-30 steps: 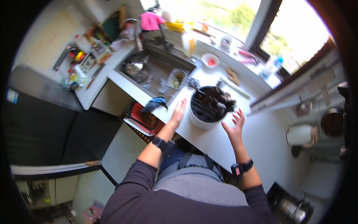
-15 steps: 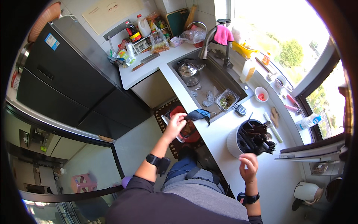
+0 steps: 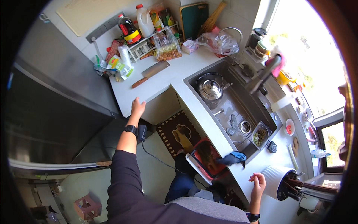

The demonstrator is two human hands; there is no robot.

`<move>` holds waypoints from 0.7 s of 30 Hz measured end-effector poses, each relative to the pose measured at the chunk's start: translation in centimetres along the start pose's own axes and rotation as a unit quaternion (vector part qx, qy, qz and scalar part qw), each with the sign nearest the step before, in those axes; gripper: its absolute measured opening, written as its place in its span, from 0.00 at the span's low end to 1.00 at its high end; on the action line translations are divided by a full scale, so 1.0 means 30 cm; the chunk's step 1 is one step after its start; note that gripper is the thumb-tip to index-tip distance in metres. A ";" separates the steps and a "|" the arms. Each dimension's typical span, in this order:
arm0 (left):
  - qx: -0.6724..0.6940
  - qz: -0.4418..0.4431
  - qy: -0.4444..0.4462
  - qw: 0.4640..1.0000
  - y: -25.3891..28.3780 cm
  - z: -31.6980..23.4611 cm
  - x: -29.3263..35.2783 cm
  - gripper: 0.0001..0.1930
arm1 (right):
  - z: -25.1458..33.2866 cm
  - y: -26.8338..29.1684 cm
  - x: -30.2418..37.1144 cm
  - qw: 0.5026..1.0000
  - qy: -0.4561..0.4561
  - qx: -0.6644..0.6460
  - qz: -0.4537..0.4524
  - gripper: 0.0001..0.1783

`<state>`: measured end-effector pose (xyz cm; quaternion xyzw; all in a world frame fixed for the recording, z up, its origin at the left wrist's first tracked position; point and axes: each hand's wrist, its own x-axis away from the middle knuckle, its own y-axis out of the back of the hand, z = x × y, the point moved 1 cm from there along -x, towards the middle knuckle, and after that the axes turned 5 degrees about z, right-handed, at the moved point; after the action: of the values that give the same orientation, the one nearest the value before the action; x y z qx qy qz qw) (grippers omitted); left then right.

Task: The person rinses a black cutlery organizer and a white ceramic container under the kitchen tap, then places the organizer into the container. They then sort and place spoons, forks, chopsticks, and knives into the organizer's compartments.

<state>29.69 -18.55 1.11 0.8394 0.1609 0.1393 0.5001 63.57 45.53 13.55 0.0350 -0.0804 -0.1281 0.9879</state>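
Observation:
My left hand (image 3: pixel 138 107) reaches up beside the counter's front edge, fingers loosely apart and holding nothing. Beyond it a cleaver (image 3: pixel 156 68) with a wooden handle lies flat on the white counter (image 3: pixel 123 86). My right hand (image 3: pixel 258 183) hovers over the right-hand counter, empty, its fingers loosely bent. Close beside it a white ribbed holder (image 3: pixel 275 178) leans in the view, full of dark-handled utensils (image 3: pixel 290 186). A dark blue cloth item (image 3: pixel 234 158) hangs over the counter edge between the right hand and the sink.
A metal kettle (image 3: pixel 210 90) and a container of greens (image 3: pixel 260 136) sit in the grey sink (image 3: pixel 238 100). Bottles (image 3: pixel 144 21) and food bags (image 3: pixel 167 48) line the back wall. Below the counter stands a red-lined bin (image 3: pixel 207 158); a dark fridge (image 3: pixel 56 100) rises at left.
My view has turned left. My left hand has moved from beside the blue cloth toward the cleaver's counter. My right hand stays near the utensil holder.

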 end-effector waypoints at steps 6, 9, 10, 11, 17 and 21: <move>-0.115 -0.014 -0.040 0.992 -0.046 0.109 -0.475 0.35 | 0.065 -0.266 -0.069 0.994 -0.101 0.033 0.013 0.06; -0.165 0.011 -0.092 0.982 -0.074 0.085 -0.584 0.34 | 0.079 -0.325 -0.078 0.991 -0.121 0.047 -0.029 0.06; -0.178 0.043 -0.090 0.979 -0.067 0.080 -0.608 0.34 | 0.077 -0.347 -0.087 0.992 -0.110 0.055 -0.039 0.06; -0.192 0.060 -0.098 0.975 -0.064 0.075 -0.617 0.33 | 0.080 -0.363 -0.091 0.990 -0.120 0.065 -0.043 0.06; -0.213 0.161 -0.204 0.942 -0.064 0.030 -0.541 0.23 | 0.089 -0.424 -0.104 0.987 -0.147 0.066 -0.014 0.07; -0.053 0.135 -0.263 0.954 -0.048 -0.069 -0.336 0.18 | 0.093 -0.368 -0.034 0.983 -0.175 0.058 -0.019 0.07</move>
<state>19.52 -20.39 0.05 0.8323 -0.0993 -0.0117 0.5453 59.39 35.03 15.17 0.0705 -0.2586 -0.1463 0.9522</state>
